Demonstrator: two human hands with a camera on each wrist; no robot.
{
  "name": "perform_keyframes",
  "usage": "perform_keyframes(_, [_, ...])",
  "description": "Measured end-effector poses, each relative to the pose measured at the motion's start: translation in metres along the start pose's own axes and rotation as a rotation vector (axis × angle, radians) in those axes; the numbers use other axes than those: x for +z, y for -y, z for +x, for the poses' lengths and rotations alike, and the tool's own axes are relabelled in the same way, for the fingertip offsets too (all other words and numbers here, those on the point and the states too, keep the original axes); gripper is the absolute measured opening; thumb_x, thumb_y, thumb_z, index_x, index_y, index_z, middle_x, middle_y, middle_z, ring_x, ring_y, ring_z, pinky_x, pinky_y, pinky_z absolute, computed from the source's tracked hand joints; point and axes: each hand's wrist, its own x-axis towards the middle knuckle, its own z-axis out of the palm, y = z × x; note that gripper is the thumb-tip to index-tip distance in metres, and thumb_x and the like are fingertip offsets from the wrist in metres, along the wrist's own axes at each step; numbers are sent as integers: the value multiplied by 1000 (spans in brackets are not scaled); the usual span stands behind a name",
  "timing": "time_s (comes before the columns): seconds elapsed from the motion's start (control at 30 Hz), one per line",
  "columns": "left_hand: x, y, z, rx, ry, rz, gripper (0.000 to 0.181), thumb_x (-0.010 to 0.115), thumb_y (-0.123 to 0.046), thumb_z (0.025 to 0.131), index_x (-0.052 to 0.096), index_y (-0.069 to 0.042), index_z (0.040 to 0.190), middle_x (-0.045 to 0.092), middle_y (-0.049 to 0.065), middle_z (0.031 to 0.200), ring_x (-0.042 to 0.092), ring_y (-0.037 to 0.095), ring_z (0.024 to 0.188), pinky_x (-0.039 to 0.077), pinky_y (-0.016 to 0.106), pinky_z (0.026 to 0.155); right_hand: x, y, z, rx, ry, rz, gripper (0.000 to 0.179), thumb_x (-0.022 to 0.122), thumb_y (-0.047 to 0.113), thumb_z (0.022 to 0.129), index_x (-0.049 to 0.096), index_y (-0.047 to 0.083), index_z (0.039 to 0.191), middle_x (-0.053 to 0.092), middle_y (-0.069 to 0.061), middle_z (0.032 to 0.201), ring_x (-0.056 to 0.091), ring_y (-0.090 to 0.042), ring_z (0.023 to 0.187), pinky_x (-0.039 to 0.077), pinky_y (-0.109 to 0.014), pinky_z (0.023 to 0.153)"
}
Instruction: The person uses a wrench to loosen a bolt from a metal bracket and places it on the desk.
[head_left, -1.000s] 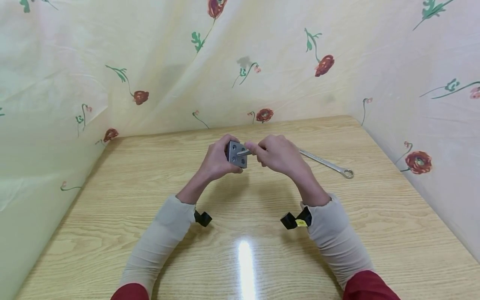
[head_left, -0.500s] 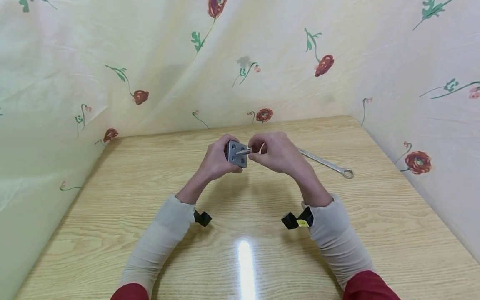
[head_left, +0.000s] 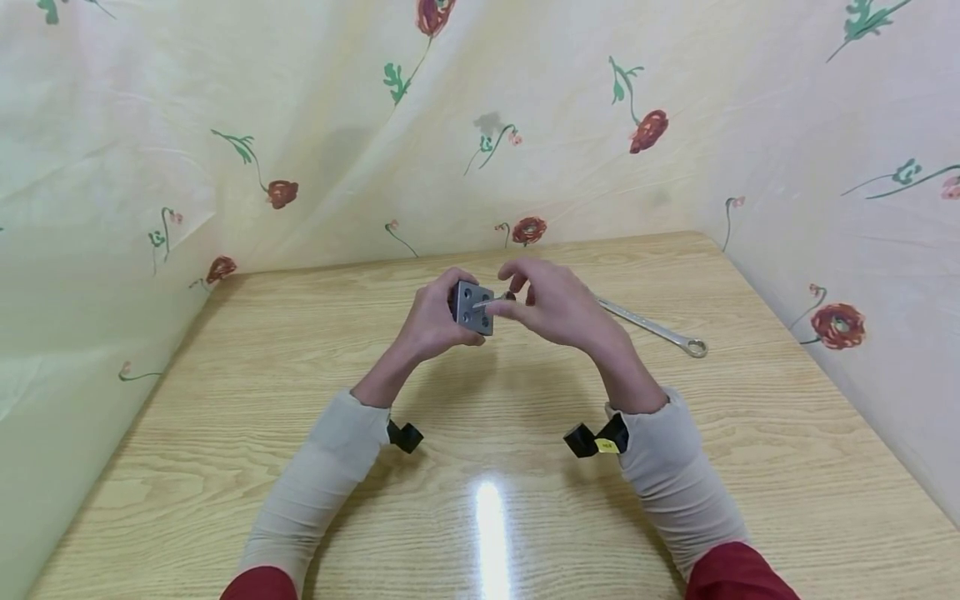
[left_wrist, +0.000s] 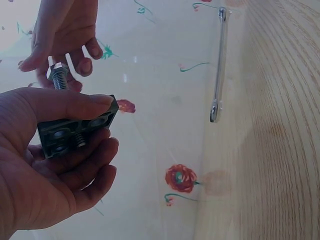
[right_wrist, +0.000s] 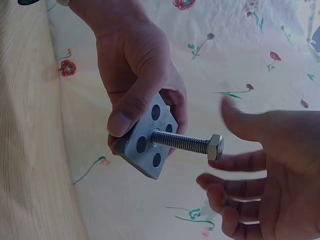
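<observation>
My left hand (head_left: 435, 321) grips a grey metal block (right_wrist: 145, 157) by its edges, held up above the table. Several round holes pierce its face. A hex bolt (right_wrist: 185, 142) stands in the middle hole, and most of its threaded shank sticks out toward the right. In the left wrist view, a threaded end (left_wrist: 80, 140) shows on the block's other side. Around the bolt's head, my right hand (head_left: 558, 304) has its fingers and thumb spread. The thumb is apart from the head; the index fingertip is close beside it, and whether they touch I cannot tell.
A long combination wrench (head_left: 652, 327) lies on the wooden table (head_left: 300, 333) beyond my right hand, partly hidden by it. Flowered cloth (head_left: 337, 125) hangs behind the table and along both sides.
The fingers of my right hand pinched the bolt earlier; now they have spread off its head. My left hand and the block have stayed in place.
</observation>
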Motion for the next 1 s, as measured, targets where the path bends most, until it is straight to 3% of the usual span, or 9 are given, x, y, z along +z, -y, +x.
perform_keyframes(0.07, [0, -1, 0, -4, 1, 1, 73, 86, 0, 61, 52, -9, 124, 61, 16, 114, 61, 29, 97, 54, 41, 82, 0, -1, 0, 55, -3, -2, 36, 57, 43, 95, 63, 12, 111, 64, -7, 95, 56, -22, 76, 44, -31, 64])
perform_keyframes(0.23, [0, -2, -1, -14, 1, 5, 72, 86, 0, 61, 52, -9, 123, 61, 16, 114, 61, 29, 98, 54, 42, 82, 0, -2, 0, 100, -7, -74, 50, 41, 50, 100, 72, 11, 91, 66, -5, 75, 55, -16, 62, 40, -28, 55])
perform_keyframes(0.53, [0, -1, -1, -2, 1, 4, 71, 86, 0, 62, 51, -8, 123, 61, 16, 115, 61, 29, 99, 54, 42, 84, 4, 1, 2, 107, 4, -75, 49, 45, 47, 99, 66, 12, 73, 60, -2, 62, 46, -14, 51, 35, -27, 49])
perform_keyframes(0.7, [0, -1, -1, 6, -1, -3, 71, 86, 1, 62, 51, -7, 123, 60, 16, 117, 60, 29, 101, 53, 43, 87, 4, -1, 1, 62, -12, -65, 37, 56, 42, 96, 64, 11, 77, 50, 1, 64, 43, -14, 56, 33, -27, 52])
perform_keyframes(1.0, [-1, -3, -1, -10, 1, 1, 72, 86, 1, 61, 51, -8, 124, 61, 16, 118, 61, 29, 101, 53, 42, 86, 1, 0, 0, -4, -42, -27, 16, 67, 25, 87, 66, 11, 93, 70, -6, 82, 61, -18, 70, 46, -27, 61])
